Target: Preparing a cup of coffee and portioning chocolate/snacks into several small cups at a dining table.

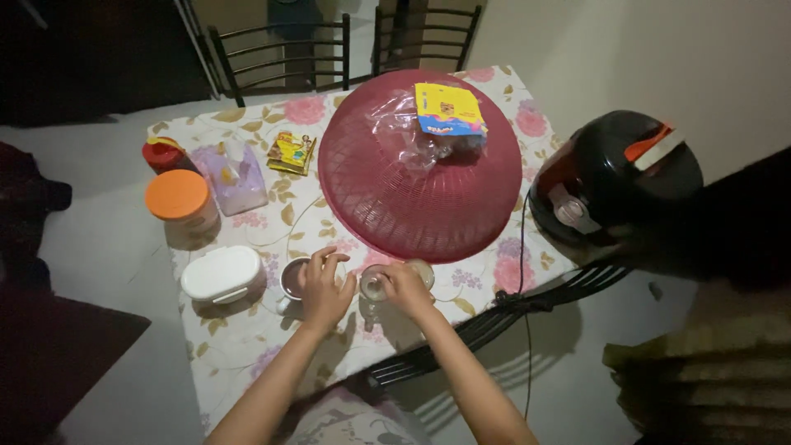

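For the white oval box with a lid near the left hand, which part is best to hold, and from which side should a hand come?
Grip the white oval box across its narrower width, fingers on the two long sides below the lid, coming from above. It lies flat on the table. The left hand rests on a cup just right of it, so a sideways approach there looks crowded.

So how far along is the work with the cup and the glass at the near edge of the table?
Early, it seems. Done: a metal cup and a clear glass stand on the floral tablecloth. In hand: the left hand rests on the cup, and the right hand grips the glass. Their contents cannot be told. Untouched: the red mesh food cover and the orange-lidded jar.
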